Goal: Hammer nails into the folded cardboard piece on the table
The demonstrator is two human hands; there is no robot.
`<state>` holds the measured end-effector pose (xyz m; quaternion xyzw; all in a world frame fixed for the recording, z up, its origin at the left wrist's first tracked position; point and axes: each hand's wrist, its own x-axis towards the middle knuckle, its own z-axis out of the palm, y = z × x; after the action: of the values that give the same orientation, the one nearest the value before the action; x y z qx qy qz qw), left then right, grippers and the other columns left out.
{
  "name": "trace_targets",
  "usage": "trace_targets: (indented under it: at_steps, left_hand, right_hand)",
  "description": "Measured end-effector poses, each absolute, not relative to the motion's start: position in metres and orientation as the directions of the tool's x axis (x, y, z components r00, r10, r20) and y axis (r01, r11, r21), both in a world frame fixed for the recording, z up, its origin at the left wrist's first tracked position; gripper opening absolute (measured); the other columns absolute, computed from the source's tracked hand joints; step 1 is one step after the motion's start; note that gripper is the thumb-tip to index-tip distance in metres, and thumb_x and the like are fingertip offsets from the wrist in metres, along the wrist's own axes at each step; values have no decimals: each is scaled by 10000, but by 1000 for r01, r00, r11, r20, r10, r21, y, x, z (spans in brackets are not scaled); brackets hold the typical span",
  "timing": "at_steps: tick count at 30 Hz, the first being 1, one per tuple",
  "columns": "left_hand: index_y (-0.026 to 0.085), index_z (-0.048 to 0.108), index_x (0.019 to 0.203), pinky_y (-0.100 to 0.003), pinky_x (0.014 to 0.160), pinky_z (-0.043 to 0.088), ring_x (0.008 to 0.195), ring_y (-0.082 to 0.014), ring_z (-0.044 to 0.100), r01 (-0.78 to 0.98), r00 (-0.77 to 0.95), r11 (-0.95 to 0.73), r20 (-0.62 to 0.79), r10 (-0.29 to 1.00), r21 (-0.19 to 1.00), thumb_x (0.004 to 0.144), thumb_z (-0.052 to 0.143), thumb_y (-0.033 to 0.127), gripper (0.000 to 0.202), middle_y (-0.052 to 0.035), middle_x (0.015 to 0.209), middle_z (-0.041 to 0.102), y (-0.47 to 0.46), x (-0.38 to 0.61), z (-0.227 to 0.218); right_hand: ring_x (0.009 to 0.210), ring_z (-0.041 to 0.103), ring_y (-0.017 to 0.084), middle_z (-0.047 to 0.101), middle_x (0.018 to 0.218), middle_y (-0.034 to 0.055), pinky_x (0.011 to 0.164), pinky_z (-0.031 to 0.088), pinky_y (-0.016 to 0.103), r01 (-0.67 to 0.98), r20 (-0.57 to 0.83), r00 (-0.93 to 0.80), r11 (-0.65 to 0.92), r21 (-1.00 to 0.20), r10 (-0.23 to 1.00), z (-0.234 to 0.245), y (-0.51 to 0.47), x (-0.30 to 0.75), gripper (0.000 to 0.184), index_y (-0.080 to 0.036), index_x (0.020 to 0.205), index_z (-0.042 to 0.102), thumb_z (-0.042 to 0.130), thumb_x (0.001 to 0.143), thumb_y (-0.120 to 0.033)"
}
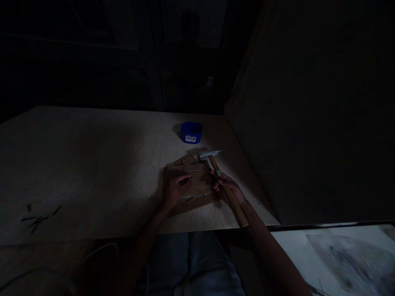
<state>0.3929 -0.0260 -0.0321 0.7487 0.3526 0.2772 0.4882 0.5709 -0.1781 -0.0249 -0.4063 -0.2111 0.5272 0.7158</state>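
Observation:
My right hand (pixel 230 187) is wrapped round the wooden handle of a hammer (pixel 236 207). The hammer's metal head points away from me, over the far right corner of a worn brown board (pixel 197 185). Over that board my left hand (pixel 176 190) is closed, its fingertips pinched together; whatever is between them, if anything, is too small and dark to make out. The board lies on a perforated brown block or basket (pixel 200 202), whose holed side faces me. Ragged, torn-looking material covers the board's far edge.
A blue plastic tub (pixel 191 133) with a white label stands beyond the hammer head on the pale table (pixel 145 139). Several thin dark strips (pixel 38 220) lie at the table's left. A dark upright panel (pixel 308 123) borders the right side. The room is very dim.

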Motion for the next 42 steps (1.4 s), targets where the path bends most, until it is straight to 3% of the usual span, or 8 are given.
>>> trace_targets:
  at_steps: [3,12,14,18,23,28,34,42]
  left_hand:
    - [219,796,935,-318,796,594,856,-225,738,290,601,-247,24,799,925,796,703,333,203,-43,920,791,-23,394,-30]
    - [209,801,945,-255,524,546,591,-172,671,305,621,-86,-130,773,948,784,705,375,251,-24,766,774,-21,395,-16]
    - [218,804,920,-264,552,559,634,-185,687,291,632,-113,-103,768,950,782,708,363,222,-26,781,777,-22,395,-16]
    - [224,802,906,-313,744,590,808,-221,722,271,642,-232,4,767,934,799,702,345,190,-37,863,784,-22,396,-18]
    - [228,797,917,-353,926,546,961,-226,702,228,662,-388,150,734,893,837,671,311,170,-50,988,770,-22,396,-25]
    - [238,796,927,-347,879,552,913,-211,700,245,644,-402,161,747,882,859,653,338,188,-50,964,760,-24,394,-30]
    - [257,798,942,-367,928,534,963,-224,703,263,648,-370,120,752,891,868,655,360,192,-43,1013,770,-25,394,-29]
    - [244,792,969,-340,883,528,937,-209,695,260,668,-493,214,713,831,905,620,316,196,-49,1005,754,-29,393,-32]
  right_hand:
    - [615,618,152,701,666,20,588,456,267,-561,-118,355,110,-821,927,-26,-178,571,382,-167,1118,725,741,741,-219]
    - [603,612,154,702,675,16,600,467,284,-551,-117,355,107,-828,928,-23,-178,570,405,-159,1132,717,746,734,-227]
    - [597,614,156,702,675,16,599,469,288,-560,-120,347,103,-822,930,-23,-178,570,405,-157,1125,718,746,727,-223]
    - [615,628,161,707,684,20,603,473,287,-561,-116,346,106,-821,931,-23,-177,570,424,-146,1132,710,754,718,-222]
    - [627,636,150,722,689,31,618,478,265,-563,-111,336,105,-820,936,-26,-178,571,458,-124,1158,698,765,717,-231]
    - [637,633,161,723,709,31,626,482,282,-543,-102,333,102,-833,937,-26,-178,572,431,-143,1153,700,749,733,-231]
    - [638,634,159,717,706,29,633,482,281,-548,-104,340,107,-829,935,-25,-178,571,407,-143,1139,714,742,740,-220]
    - [626,643,157,732,702,27,612,496,274,-547,-103,336,105,-830,936,-27,-178,571,416,-151,1142,714,750,734,-227]
